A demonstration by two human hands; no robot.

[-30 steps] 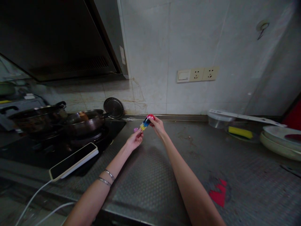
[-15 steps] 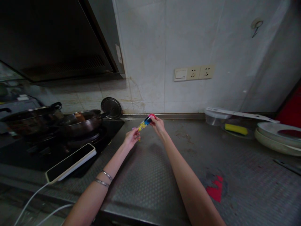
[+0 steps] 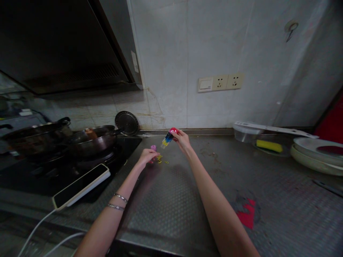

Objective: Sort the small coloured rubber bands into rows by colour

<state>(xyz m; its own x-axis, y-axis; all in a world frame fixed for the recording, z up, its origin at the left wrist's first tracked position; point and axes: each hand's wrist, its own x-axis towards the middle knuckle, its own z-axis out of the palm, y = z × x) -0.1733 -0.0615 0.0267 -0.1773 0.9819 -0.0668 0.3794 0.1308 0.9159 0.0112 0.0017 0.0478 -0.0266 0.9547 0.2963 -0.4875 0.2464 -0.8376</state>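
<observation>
My right hand (image 3: pixel 183 140) grips a small clear bottle (image 3: pixel 168 137) with coloured layers inside: pink-red, black, blue and yellow. The bottle tilts, with its clear end pointing down and to the left. To its left, my left hand (image 3: pixel 148 156) is closed just over the counter, fingertips together; whatever is in them is too small to make out. A small purple piece (image 3: pixel 153 147) shows just beyond those fingers, and I cannot tell whether they touch it. Several thin yellow bits (image 3: pixel 160 158) lie on the counter at the fingertips, below the bottle's end.
Pans (image 3: pixel 92 141) stand on the black hob at left, with a round metal lid (image 3: pixel 127 123) behind. A phone-like device (image 3: pixel 81 187) on a cable lies nearer me. At right are a clear tub (image 3: pixel 245 134), a yellow sponge (image 3: pixel 269 146), stacked plates (image 3: pixel 316 159) and a red scrap (image 3: pixel 248 214).
My left hand has come away from the bottle's lower end, moving left and down. More yellow bits and the purple piece now show. The right hand has stayed nearly in place with the bottle.
</observation>
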